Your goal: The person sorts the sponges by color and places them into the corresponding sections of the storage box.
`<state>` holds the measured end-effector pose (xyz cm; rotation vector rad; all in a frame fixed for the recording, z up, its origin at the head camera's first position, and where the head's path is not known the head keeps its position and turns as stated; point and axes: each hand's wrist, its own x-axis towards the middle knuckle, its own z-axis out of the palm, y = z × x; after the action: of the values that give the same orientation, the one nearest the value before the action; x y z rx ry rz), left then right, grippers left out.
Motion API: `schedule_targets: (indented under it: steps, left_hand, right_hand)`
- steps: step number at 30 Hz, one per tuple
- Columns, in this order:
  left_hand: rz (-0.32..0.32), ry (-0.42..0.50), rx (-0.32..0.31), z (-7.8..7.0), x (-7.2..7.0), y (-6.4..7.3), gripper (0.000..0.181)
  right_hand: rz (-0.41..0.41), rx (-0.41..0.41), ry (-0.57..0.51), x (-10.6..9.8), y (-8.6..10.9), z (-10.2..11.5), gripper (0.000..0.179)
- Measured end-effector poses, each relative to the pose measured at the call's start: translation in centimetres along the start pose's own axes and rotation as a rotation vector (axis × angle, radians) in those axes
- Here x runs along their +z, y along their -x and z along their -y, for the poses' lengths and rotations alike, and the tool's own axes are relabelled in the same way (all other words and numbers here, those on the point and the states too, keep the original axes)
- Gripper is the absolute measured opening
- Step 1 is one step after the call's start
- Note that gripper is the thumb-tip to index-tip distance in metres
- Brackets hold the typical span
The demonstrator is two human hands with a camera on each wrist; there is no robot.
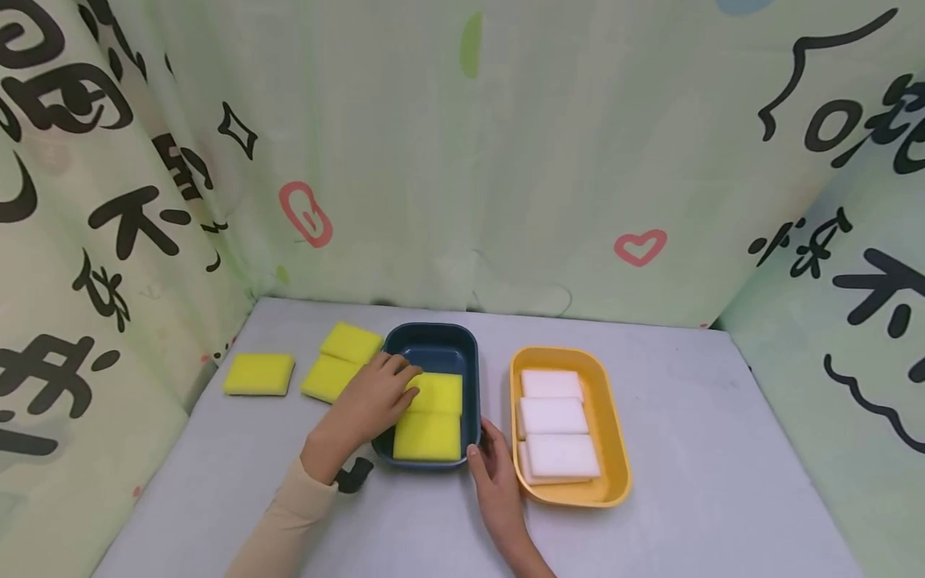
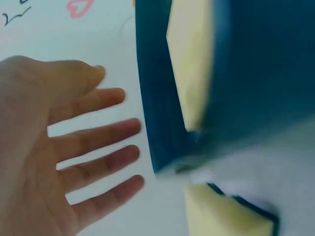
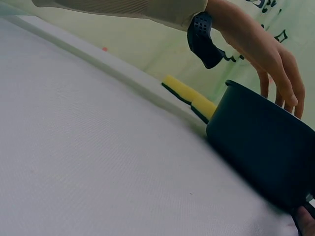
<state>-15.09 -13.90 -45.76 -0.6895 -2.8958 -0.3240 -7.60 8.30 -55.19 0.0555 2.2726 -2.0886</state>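
Note:
My left hand (image 1: 376, 395) reaches over the left side of a dark blue tray (image 1: 470, 361), its fingers spread and loosely bent in the left wrist view. Just by its fingertips, yellow sponges (image 1: 426, 436) lie flat in the tray's near half. At the near right corner my right hand (image 1: 499, 486) holds the blue tray, thumb on the front and fingers along the side; its fingertips are partly hidden. In the right wrist view the left hand (image 3: 280, 69) hangs over the tray wall (image 3: 261, 142), and only the right thumb (image 3: 307, 220) shows, at the lower right.
Left of the blue tray lie two overlapping yellow sponges (image 1: 328, 377) and a single yellow sponge (image 1: 258, 375); dark undersides show in the right wrist view. On the right stands a yellow tray (image 1: 614, 449) with several white sponges (image 1: 552, 416). A printed curtain (image 1: 433, 201) surrounds the table (image 1: 686, 449).

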Motion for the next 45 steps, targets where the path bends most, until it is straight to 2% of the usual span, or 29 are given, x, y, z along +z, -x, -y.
schedule_targets:
  steps: [4,10,15,20,23,28,37,45]
  left_hand:
    - [-0.055,-0.004,-0.022,1.2,0.0,0.9,0.037]
    - [-0.101,0.014,-0.131,3.5,0.5,2.2,0.047]
    - [-0.08,0.048,-0.224,6.3,1.3,4.3,0.055]
    - [-0.048,0.083,-0.294,8.4,2.6,5.8,0.075]
    - [-0.024,0.105,-0.324,8.7,3.0,6.0,0.083]
    - [0.009,0.099,-0.358,8.6,3.7,6.2,0.082]
    - [-0.004,0.142,-0.363,8.4,4.0,5.8,0.083]
    - [-0.022,0.125,-0.365,8.1,3.6,6.5,0.079]
  right_hand:
    - [0.001,0.003,0.0,0.0,0.0,0.1,0.052]
    - [-0.022,0.003,0.003,-0.1,0.1,-0.1,0.051]
    - [-0.007,0.004,-0.012,0.0,0.3,0.0,0.052]
    - [0.007,0.002,-0.012,0.1,0.2,0.1,0.052]
    - [0.005,-0.001,-0.012,0.2,0.1,0.1,0.052]
    - [0.018,0.009,-0.016,0.3,0.3,-0.1,0.052]
    - [-0.011,0.001,-0.019,0.2,0.4,-0.1,0.051]
    - [-0.009,-0.008,-0.014,0.0,0.2,-0.1,0.051]
